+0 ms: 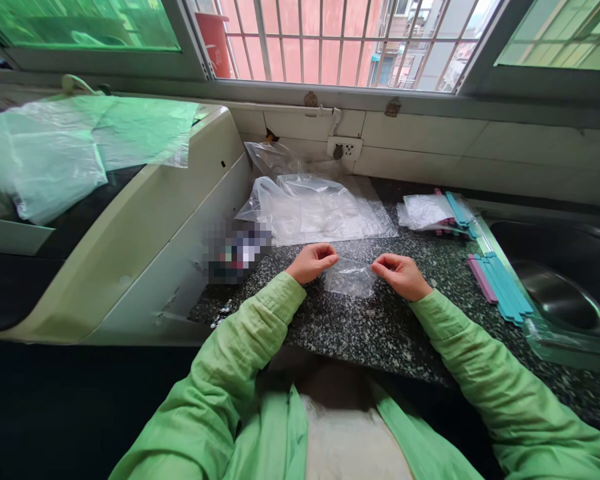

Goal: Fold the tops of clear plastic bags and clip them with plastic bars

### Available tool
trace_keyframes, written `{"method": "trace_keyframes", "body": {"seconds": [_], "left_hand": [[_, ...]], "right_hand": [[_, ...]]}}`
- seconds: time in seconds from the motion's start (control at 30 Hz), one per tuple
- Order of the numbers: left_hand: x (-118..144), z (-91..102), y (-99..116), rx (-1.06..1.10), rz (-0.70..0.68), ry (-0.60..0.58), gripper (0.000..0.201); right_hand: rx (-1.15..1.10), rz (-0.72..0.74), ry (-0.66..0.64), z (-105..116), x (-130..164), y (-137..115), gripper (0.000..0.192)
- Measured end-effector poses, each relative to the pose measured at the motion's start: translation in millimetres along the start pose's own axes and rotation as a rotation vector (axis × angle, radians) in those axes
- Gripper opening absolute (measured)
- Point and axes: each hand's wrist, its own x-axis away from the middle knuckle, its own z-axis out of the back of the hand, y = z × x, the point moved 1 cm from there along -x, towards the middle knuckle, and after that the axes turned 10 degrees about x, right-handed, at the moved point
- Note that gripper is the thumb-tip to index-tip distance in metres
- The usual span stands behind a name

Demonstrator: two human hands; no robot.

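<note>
A small clear plastic bag (351, 279) hangs between my two hands, just above the speckled dark countertop (340, 330). My left hand (313, 263) pinches its upper left corner between thumb and fingers. At the upper right corner, my right hand (403, 275) pinches it the same way. The bag looks flat, with creases and shine on its surface. Just beyond my hands lies a heap of larger clear plastic bags (325, 210).
Teal strips (503, 287) and a pink strip (482, 279) lie right, beside the sink (555, 287). Behind them, flat bags (427, 212) rest on more strips. A cream-coloured machine (180, 220) stands left, with plastic sheeting (130, 130) on top. A blurred-out object (237, 253) sits beside it.
</note>
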Motion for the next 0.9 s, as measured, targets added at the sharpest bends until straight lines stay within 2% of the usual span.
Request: {"method": "trace_keyframes", "body": {"seconds": [0.3, 0.57, 0.9], "left_hand": [[-2.5, 3.9, -4.5, 0.040, -0.009, 0.053, 0.032], [-4.9, 8.8, -4.4, 0.165, -0.108, 0.254, 0.034], [-5.4, 7.9, -6.6, 0.165, -0.165, 0.350, 0.030]], "right_hand": [[-0.038, -0.081, 0.018, -0.4, -0.5, 0.2, 0.026], [-0.136, -0.134, -0.053, -0.1, 1.7, -2.8, 0.031], [-0.162, -0.136, 0.028, -0.3, 2.3, 0.1, 0.028]]}}
